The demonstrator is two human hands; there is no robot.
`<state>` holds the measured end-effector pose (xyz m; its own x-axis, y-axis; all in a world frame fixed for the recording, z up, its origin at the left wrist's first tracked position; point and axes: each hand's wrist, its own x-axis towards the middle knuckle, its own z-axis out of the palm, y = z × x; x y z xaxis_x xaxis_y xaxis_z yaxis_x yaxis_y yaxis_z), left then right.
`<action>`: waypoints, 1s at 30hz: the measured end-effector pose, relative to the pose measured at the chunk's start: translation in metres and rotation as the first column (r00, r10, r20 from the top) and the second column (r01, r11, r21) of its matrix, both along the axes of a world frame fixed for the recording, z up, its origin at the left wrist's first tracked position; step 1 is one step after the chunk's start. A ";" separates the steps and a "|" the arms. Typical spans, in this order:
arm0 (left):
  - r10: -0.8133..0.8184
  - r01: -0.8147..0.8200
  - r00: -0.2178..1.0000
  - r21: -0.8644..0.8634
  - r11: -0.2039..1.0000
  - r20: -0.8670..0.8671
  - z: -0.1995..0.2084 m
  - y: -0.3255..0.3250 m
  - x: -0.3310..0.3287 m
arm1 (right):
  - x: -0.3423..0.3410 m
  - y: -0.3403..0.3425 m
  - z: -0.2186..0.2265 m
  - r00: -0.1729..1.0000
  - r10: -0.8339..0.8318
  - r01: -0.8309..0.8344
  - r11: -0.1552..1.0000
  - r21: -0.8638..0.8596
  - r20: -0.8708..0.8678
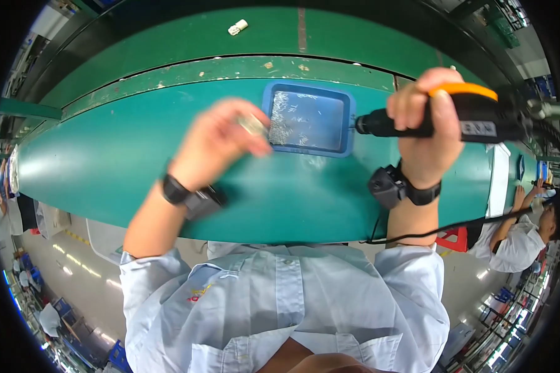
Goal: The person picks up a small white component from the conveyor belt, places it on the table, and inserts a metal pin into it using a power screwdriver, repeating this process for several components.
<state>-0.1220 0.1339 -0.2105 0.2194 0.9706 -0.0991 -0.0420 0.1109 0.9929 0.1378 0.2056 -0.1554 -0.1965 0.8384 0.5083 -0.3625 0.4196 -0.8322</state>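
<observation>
My right hand (430,127) is wrapped round a black electric screwdriver (479,115) with an orange strip along its top. The tool lies nearly level, its tip pointing left at the right rim of a shallow blue tray (348,124). Small shiny screws (283,121) lie in that tray, thickest along its left side. Left of the tray, my left hand (221,137) is smeared by motion. Its fingers are closed on a small pale part (251,125), too blurred to tell its kind.
Both tray and hands are over a green worktable (274,199). Beyond a raised ledge, a small white part (237,27) lies on a green belt (168,46). The screwdriver's black cable (460,229) crosses at right. A co-worker (516,242) sits at far right.
</observation>
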 end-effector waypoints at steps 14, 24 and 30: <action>-0.282 0.296 0.918 0.011 0.955 -0.280 -0.055 -0.040 0.084 | -0.037 0.015 -0.045 0.994 -0.111 0.111 0.994 -0.004 0.005; -0.108 0.130 0.962 0.072 0.989 -0.251 -0.024 -0.022 0.066 | -0.011 -0.017 0.005 0.958 0.196 -0.185 0.980 0.071 -0.211; -0.042 0.026 0.975 0.076 0.997 0.216 -0.031 -0.008 0.070 | 0.001 -0.040 0.021 0.905 0.349 -0.327 0.936 0.128 -0.242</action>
